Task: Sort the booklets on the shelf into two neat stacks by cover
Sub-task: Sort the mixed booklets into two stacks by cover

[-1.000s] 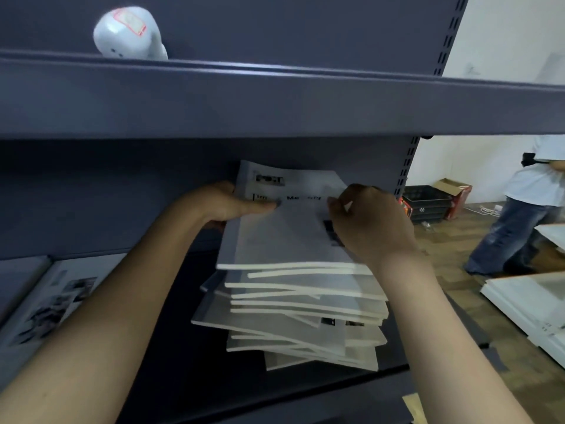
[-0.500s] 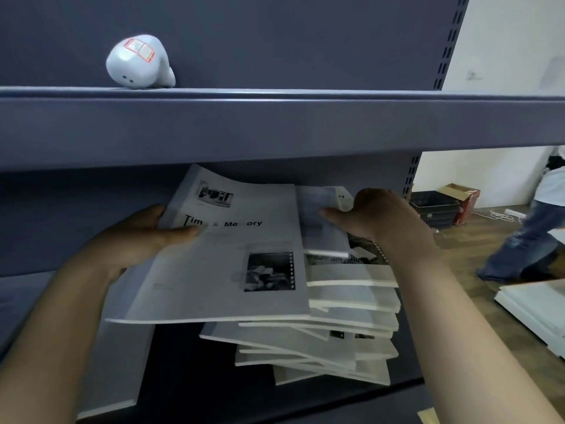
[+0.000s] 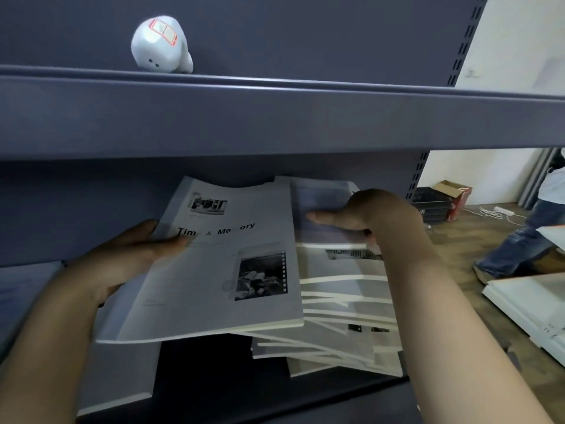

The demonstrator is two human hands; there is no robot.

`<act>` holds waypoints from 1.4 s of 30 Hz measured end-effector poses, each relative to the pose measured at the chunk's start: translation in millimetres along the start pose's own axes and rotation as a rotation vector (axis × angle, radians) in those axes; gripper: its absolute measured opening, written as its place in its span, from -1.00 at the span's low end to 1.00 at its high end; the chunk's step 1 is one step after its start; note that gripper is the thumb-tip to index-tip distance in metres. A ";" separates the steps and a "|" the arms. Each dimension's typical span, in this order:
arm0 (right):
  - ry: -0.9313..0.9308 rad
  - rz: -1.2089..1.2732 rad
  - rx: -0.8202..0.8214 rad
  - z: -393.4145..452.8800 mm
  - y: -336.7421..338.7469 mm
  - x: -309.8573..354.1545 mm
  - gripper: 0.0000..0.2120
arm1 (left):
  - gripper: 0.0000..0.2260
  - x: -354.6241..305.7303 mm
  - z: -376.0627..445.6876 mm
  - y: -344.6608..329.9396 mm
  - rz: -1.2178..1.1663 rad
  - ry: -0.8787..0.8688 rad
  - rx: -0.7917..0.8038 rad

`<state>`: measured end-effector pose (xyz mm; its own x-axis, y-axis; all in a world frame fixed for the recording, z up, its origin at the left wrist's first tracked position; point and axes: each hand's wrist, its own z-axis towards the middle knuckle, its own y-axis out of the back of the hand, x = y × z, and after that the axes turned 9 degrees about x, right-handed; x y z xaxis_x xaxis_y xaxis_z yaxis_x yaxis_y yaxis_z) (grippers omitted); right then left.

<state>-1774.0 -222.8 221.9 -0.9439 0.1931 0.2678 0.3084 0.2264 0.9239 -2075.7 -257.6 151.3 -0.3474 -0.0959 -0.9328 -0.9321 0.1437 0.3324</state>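
Booklet [image 3: 214, 264] carried further left, left hand [image 3: 128, 258] grip clamped; right hand [image 3: 367, 218] gripping stack [image 3: 342, 295].

The shelf [image 3: 275, 117] is dark blue-grey. The booklet [image 3: 214, 270] is white with black words and black-and-white photos. The little toy [image 3: 160, 44] is white with a red sticker.

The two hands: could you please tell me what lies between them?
In the head view, the "Time & Memory" booklet spans the gap between the left hand and the right hand.
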 end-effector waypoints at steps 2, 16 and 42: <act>-0.009 0.069 -0.014 0.2 -2.8 0.0 -0.10 | -0.22 0.9 -1.9 3.1 -0.011 -0.025 0.024; 0.369 0.324 -0.407 -31.0 -34.1 103.9 -0.81 | -0.86 31.2 -45.4 84.2 0.030 -0.057 -0.259; 0.258 0.165 -0.224 -48.5 -135.6 164.1 -0.74 | -0.81 123.3 -44.1 113.4 0.091 0.207 -0.285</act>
<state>-1976.5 -268.1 153.8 -0.8911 -0.0433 0.4517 0.4525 -0.0080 0.8917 -2228.7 -296.5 80.1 -0.4168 -0.2970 -0.8591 -0.8771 -0.1167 0.4659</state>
